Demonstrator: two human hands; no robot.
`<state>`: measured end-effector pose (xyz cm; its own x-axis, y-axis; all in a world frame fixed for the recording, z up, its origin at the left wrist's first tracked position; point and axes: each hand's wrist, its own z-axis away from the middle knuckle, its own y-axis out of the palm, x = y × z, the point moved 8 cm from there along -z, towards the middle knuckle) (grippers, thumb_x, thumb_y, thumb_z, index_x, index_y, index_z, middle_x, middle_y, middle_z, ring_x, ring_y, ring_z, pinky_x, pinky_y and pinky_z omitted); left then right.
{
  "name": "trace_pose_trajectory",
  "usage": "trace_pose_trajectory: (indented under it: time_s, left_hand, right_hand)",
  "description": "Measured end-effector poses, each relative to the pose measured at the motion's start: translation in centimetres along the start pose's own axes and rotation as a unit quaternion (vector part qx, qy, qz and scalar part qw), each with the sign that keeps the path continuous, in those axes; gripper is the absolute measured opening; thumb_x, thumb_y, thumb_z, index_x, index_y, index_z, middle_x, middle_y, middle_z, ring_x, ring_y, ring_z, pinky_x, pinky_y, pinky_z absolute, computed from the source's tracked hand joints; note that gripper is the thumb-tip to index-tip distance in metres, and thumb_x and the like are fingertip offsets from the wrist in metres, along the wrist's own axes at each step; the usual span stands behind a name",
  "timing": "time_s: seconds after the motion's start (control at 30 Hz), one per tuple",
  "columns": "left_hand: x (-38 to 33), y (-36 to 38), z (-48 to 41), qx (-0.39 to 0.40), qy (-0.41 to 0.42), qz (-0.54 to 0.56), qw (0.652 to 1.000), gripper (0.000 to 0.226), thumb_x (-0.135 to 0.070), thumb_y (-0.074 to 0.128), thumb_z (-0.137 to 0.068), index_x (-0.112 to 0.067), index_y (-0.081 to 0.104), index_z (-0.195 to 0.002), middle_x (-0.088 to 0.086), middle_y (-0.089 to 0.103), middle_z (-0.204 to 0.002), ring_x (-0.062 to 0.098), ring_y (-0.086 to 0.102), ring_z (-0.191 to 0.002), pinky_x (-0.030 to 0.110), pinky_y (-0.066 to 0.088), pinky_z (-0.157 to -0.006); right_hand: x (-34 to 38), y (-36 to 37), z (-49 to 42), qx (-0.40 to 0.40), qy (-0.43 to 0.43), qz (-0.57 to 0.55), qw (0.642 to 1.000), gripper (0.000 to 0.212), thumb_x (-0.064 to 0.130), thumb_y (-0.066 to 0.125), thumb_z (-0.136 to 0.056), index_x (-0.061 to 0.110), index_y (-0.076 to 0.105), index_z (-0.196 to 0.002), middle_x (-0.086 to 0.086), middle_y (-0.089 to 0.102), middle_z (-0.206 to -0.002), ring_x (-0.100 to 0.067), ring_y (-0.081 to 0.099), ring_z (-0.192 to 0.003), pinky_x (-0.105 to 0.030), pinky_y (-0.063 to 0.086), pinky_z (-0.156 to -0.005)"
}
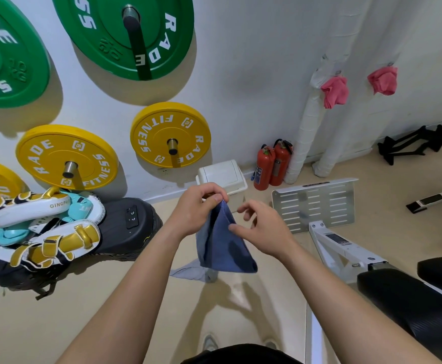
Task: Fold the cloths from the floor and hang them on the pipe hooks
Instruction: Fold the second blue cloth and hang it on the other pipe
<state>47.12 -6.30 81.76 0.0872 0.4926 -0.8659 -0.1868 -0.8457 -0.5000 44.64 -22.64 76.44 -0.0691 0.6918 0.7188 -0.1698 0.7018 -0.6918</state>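
A blue cloth [225,245] hangs folded in front of me, pinched at its top corner by my left hand [201,208]. My right hand [262,227] is beside it, its thumb touching the cloth's right edge and its fingers loosely curled, holding nothing. A grey cloth [188,271] lies on the floor beneath. Two pink cloths [334,91] [382,80] hang on hooks on the white wrapped pipes [306,132] at the far right wall.
Green and yellow weight plates [170,135] hang on the wall. A pile of boxing pads [44,232] lies at the left. A white bin [224,177], two fire extinguishers [272,164] and a white gym machine [327,232] with a black seat stand ahead and right.
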Motion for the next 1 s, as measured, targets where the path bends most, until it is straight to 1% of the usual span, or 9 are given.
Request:
trace_pose_trajectory:
  time_s: [0.1,0.2,0.33,0.43,0.5,0.57,0.7,0.83,1.0]
  left_hand:
    - [-0.2,0.3,0.6,0.007,-0.004,0.015,1.0,0.028,-0.005,0.053,-0.098,-0.02,0.071,-0.083,-0.004,0.07,-0.082,0.005,0.058,-0.074,0.017,0.042,-0.067]
    - [0.2,-0.4,0.9,-0.005,-0.017,0.038,0.999,0.027,-0.007,0.052,-0.099,-0.019,0.072,-0.086,-0.003,0.072,-0.087,0.011,0.065,-0.085,0.025,0.049,-0.078]
    - [0.3,-1.8,1.0,-0.021,-0.006,0.068,0.997,0.031,-0.006,0.052,-0.099,-0.024,0.072,-0.084,0.001,0.072,-0.09,0.024,0.065,-0.092,0.037,0.051,-0.084]
    - [0.1,-2.2,1.1,-0.011,0.005,0.069,0.998,0.031,-0.005,0.051,-0.1,-0.024,0.071,-0.085,-0.002,0.07,-0.088,0.019,0.064,-0.09,0.033,0.051,-0.083]
    - [-0.3,-2.3,1.2,-0.007,0.012,0.076,0.997,0.03,-0.003,0.052,-0.1,-0.021,0.07,-0.085,-0.005,0.069,-0.086,0.012,0.063,-0.086,0.027,0.05,-0.081]
    - [-0.2,-2.8,1.1,-0.018,0.014,0.076,0.997,0.03,-0.003,0.052,-0.1,-0.022,0.07,-0.085,-0.006,0.069,-0.085,0.009,0.062,-0.085,0.022,0.048,-0.079]
    - [1.7,-4.6,1.0,-0.078,0.005,0.078,0.994,0.031,-0.003,0.053,-0.099,-0.024,0.071,-0.084,-0.005,0.068,-0.085,0.009,0.059,-0.084,0.025,0.046,-0.076]
    - [4.6,-6.6,1.3,-0.167,-0.043,0.082,0.982,0.029,-0.006,0.053,-0.099,-0.024,0.07,-0.085,-0.009,0.068,-0.084,-0.004,0.057,-0.073,0.01,0.043,-0.064]
    - [8.8,-8.9,1.6,-0.247,-0.106,0.083,0.96,0.026,-0.006,0.053,-0.1,-0.019,0.07,-0.087,-0.003,0.068,-0.088,0.007,0.059,-0.081,0.016,0.046,-0.068]
  right_hand:
    - [0.7,0.9,-0.7,0.017,-0.022,0.038,0.999,0.022,0.044,0.069,-0.081,0.036,0.057,-0.097,0.018,0.052,-0.095,0.002,0.05,-0.074,-0.029,0.05,-0.071]
    - [-0.4,2.3,-0.8,0.064,0.017,0.045,0.997,0.01,0.029,0.066,-0.081,0.03,0.057,-0.077,0.013,0.064,-0.088,-0.009,0.058,-0.076,-0.037,0.054,-0.073]
    - [-1.9,3.8,-0.1,0.103,0.039,0.001,0.994,0.003,0.024,0.062,-0.077,0.025,0.059,-0.076,0.007,0.068,-0.078,-0.015,0.064,-0.071,-0.041,0.057,-0.071]
    - [-1.7,4.2,-0.1,0.115,0.019,-0.007,0.993,0.016,0.029,0.067,-0.08,0.029,0.059,-0.094,0.008,0.065,-0.087,-0.016,0.062,-0.077,-0.033,0.053,-0.069]
    - [-2.0,4.5,-0.3,0.125,0.012,0.041,0.991,0.009,0.031,0.066,-0.082,0.025,0.059,-0.084,0.003,0.063,-0.08,-0.02,0.059,-0.073,-0.034,0.048,-0.065]
    - [-3.1,4.7,-0.4,0.132,0.032,0.069,0.988,0.021,0.031,0.066,-0.083,0.018,0.055,-0.07,-0.002,0.061,-0.073,-0.025,0.057,-0.07,-0.034,0.045,-0.06]
    - [-6.2,3.8,0.4,0.101,0.109,0.084,0.985,0.016,0.033,0.064,-0.085,0.022,0.056,-0.076,0.002,0.066,-0.079,-0.023,0.062,-0.077,-0.036,0.051,-0.066]
    - [-8.4,2.1,0.9,0.102,0.134,0.076,0.983,0.013,0.015,0.062,-0.08,0.025,0.055,-0.078,0.006,0.066,-0.08,-0.021,0.063,-0.076,-0.042,0.055,-0.069]
    - [-8.1,-0.5,1.4,0.127,0.102,0.0,0.987,0.027,0.005,0.07,-0.081,0.023,0.05,-0.08,-0.001,0.064,-0.087,-0.019,0.062,-0.06,-0.043,0.056,-0.06]
